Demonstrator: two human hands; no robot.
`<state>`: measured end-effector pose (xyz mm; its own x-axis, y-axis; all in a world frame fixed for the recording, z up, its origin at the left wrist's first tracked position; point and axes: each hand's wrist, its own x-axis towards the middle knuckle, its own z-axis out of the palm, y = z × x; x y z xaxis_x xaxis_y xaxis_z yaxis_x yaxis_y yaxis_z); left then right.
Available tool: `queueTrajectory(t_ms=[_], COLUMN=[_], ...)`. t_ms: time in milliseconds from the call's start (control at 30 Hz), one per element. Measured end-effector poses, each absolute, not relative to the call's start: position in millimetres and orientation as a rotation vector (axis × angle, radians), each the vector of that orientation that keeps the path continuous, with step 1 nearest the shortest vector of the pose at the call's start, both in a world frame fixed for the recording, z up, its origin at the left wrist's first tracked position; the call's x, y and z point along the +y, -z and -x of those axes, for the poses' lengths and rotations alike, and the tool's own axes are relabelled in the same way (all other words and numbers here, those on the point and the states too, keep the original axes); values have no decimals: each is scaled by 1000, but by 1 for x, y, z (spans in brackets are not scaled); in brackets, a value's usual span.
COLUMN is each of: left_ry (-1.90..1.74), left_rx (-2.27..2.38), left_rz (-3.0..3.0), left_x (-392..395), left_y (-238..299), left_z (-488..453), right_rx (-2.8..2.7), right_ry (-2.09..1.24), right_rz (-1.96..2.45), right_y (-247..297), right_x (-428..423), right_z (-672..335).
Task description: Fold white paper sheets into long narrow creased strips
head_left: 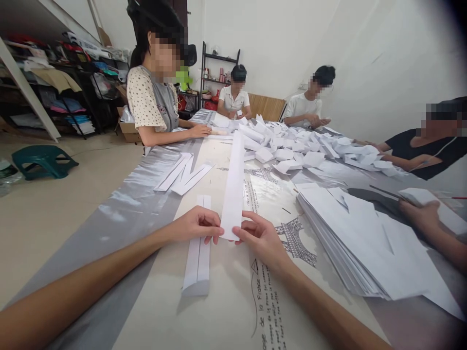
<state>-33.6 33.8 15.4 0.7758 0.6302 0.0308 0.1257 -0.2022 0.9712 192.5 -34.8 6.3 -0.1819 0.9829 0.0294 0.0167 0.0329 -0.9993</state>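
Note:
Between my two hands is a long white paper strip (234, 180), held up at its near end and pointing away across the table. My left hand (195, 224) pinches its lower left corner between thumb and fingers. On the lower right corner, the thumb of my right hand (260, 238) presses against fingers behind the paper. A folded paper strip (197, 267) with a lengthwise line lies on the table below my left hand. Several more folded strips (180, 175) rest farther off to the left.
A large pile of folded white papers (292, 146) covers the far table. At right stands a stack of paper sheets (361, 243), beside a co-worker's hand (423, 218) holding paper. Other people sit or stand around the table. A green stool (44, 160) is on the floor at left.

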Motion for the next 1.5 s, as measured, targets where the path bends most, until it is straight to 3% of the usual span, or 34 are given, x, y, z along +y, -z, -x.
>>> queueTrajectory(t_ms=[1500], left_ry=[-514], left_rx=[576], left_rz=[-1723], left_x=[36], left_y=[-14], left_z=[36], right_rx=[-1414], right_ry=[-1447], right_rz=[1102], right_y=[-12], right_x=[-38], right_z=[-189])
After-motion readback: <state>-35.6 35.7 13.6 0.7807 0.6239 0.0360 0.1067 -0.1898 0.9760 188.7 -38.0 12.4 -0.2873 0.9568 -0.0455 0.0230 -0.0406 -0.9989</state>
